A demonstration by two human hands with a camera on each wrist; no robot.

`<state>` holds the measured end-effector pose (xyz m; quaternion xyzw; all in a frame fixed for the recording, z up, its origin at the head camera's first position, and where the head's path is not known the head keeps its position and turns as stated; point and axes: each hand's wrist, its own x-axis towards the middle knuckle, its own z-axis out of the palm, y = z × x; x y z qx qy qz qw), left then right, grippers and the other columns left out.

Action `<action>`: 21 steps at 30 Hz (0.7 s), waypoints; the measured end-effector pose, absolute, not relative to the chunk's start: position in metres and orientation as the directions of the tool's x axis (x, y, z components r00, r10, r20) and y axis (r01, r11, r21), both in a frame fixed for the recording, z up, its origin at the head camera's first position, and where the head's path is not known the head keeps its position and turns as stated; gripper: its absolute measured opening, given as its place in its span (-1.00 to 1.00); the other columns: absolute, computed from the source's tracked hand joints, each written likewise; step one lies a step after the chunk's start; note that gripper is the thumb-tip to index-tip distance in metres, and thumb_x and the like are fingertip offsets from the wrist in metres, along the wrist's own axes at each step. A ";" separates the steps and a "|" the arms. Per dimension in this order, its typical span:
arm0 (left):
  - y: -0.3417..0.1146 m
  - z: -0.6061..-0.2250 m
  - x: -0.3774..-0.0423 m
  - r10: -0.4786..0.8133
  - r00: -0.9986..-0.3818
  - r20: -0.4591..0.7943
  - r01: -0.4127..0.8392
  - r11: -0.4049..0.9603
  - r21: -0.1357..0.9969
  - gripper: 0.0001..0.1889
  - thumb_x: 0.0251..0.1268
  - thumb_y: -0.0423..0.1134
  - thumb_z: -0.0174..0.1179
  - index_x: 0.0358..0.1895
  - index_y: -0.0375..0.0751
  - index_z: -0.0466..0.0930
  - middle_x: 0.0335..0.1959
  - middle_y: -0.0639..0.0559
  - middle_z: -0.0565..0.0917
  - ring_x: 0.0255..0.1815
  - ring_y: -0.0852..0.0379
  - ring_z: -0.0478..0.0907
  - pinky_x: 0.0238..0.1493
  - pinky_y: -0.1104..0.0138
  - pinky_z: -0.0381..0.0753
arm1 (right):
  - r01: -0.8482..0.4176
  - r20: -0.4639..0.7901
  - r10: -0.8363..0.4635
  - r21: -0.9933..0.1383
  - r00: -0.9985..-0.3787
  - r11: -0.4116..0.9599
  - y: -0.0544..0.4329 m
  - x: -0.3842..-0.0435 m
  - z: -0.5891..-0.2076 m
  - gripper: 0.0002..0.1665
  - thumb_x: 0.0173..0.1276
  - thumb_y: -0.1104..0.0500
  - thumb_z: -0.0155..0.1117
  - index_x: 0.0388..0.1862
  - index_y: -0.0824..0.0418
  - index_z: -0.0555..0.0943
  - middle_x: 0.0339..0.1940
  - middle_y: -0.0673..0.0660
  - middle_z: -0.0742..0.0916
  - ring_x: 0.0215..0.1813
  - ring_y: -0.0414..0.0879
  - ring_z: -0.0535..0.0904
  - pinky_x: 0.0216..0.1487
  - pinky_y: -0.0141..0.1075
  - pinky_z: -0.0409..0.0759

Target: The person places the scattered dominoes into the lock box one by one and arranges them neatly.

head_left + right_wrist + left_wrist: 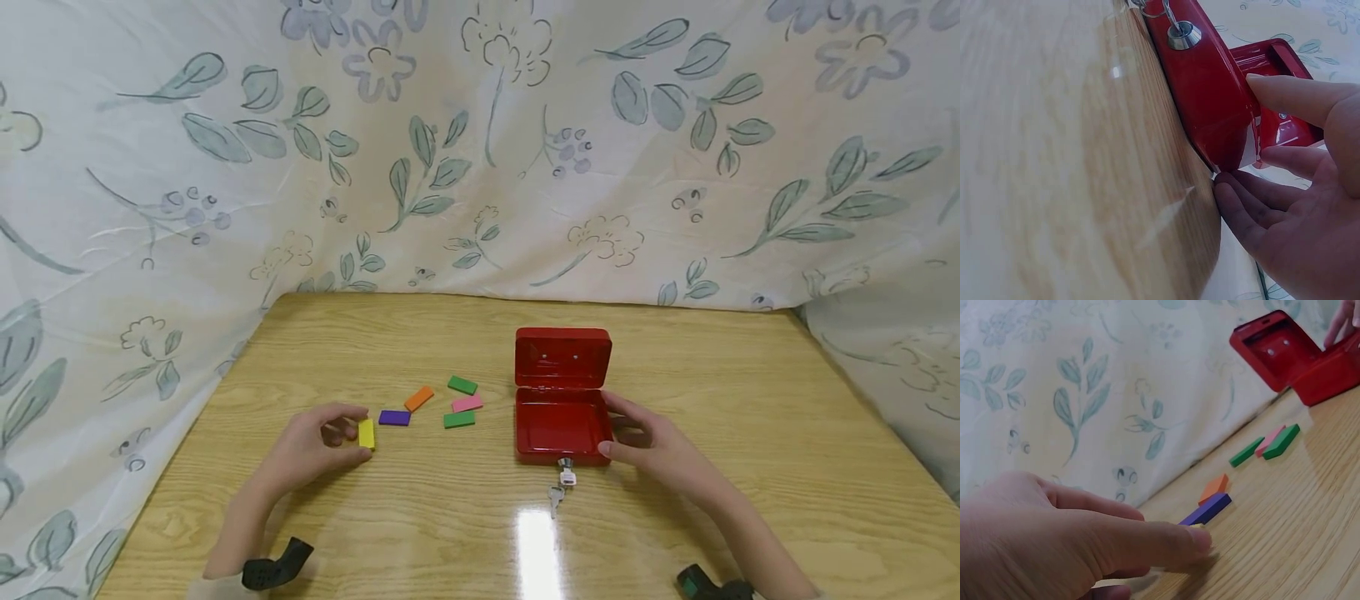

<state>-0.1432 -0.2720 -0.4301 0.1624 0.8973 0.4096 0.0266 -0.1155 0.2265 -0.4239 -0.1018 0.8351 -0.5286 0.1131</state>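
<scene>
My left hand (318, 442) pinches a flat yellow block (366, 434) between thumb and fingers, at the left end of a loose group of blocks. In the left wrist view the thumb hides nearly all of it. A purple block (394, 417) lies just right of this hand, with an orange block (419, 398) beyond it. On the right, a red metal cash box (564, 457) stands with its lid (562, 357) raised and its inside bare. My right hand (652, 442) holds the box by its right side, thumb at the front corner, index finger towards the back.
Two green blocks (462, 385) and a pink block (467, 403) lie between the purple block and the box. From the front lock hangs a ring with a key (555, 497). A floral cloth (510, 208) hangs behind the wooden table (375, 533).
</scene>
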 end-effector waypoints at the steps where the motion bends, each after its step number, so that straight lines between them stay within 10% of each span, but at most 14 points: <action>1: -0.271 -0.430 -0.143 0.310 -0.946 0.093 0.274 0.616 0.738 -0.45 0.03 -0.08 0.56 0.13 -0.11 0.66 -0.17 0.13 0.70 -0.15 0.13 0.63 -0.10 0.26 0.65 | -0.047 -0.084 -0.287 -0.905 -0.954 0.424 0.227 -0.116 -0.425 -0.11 0.33 0.06 0.42 0.57 0.06 0.25 0.46 0.23 0.43 0.35 0.26 0.41 0.18 0.03 0.56; 21: -0.261 -0.429 -0.145 0.327 -0.921 0.211 0.380 0.634 0.673 -0.46 0.06 -0.07 0.54 0.11 -0.22 0.67 0.00 0.02 0.71 0.01 -0.03 0.64 0.05 0.05 0.62 | -0.045 -0.095 -0.287 -0.895 -0.953 0.444 0.225 -0.115 -0.419 -0.09 0.33 0.03 0.42 0.58 0.09 0.23 0.47 0.27 0.42 0.36 0.26 0.41 0.18 0.00 0.57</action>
